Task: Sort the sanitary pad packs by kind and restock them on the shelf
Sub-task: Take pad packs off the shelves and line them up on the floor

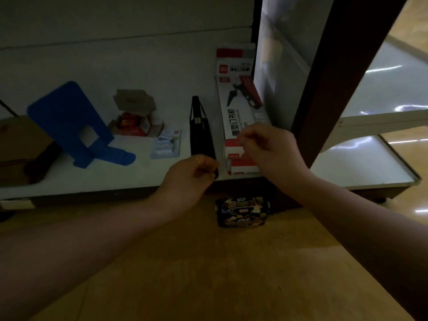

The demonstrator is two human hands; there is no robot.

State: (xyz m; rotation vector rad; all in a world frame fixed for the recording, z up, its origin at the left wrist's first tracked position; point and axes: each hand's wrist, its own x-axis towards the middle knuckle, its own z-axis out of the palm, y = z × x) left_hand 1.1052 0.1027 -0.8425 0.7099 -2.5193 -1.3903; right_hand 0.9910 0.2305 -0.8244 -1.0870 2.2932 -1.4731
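Lying on tan floor (208, 274) below white shelf (139, 177): dark pack (242, 212).

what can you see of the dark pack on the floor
The pack is a dark, glossy, soft-looking packet with a yellow and white print, too blurred to read. It lies flat on the tan floor, close to the foot of the shelf. The left hand and right hand are up at the shelf, not touching it.

shelf (129, 179) front open, black bag (200, 130), stapler box (240, 112) right
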